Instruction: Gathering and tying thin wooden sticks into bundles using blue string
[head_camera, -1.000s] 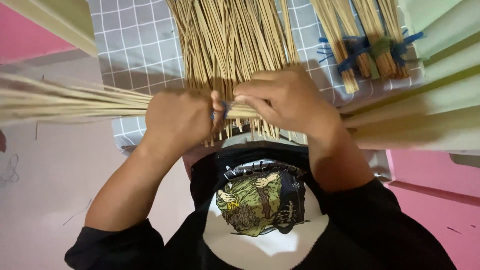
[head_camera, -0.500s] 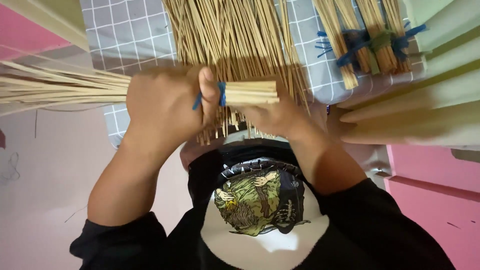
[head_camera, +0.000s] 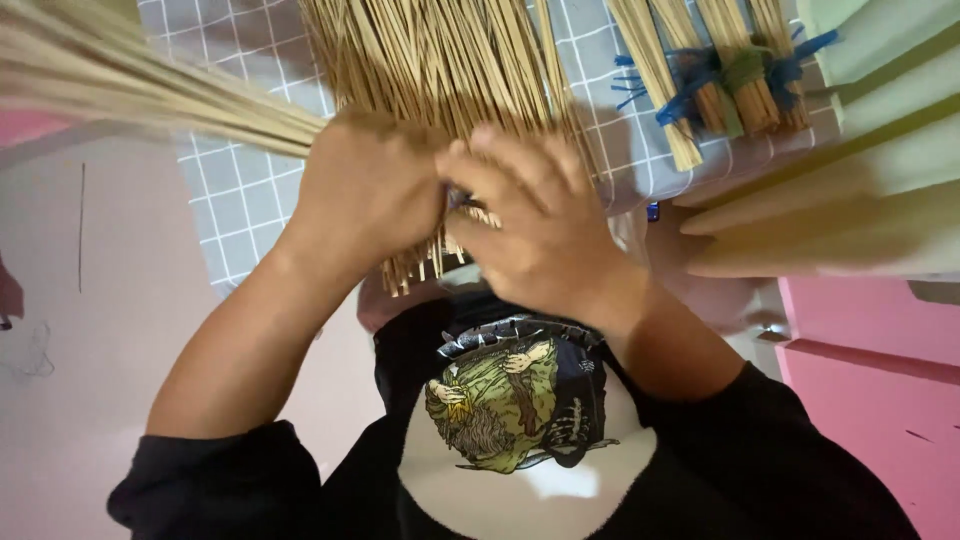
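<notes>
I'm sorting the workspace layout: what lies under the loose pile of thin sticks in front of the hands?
A grey checked cloth lies under the loose sticks; tied stick bundles rest on it too. What is beneath the cloth is covered.

You wear a black long-sleeved top, its sleeves pushed up so both forearms are bare from above the elbow down to the wrist. Across your chest sits a white panel with a printed graphic: a greenish-yellow figure outlined in dark lines, framed above by a curved dark band. Your left hand (head_camera: 365, 195) and right hand (head_camera: 540, 225) are bare, with no rings, watch or gloves showing.
</notes>
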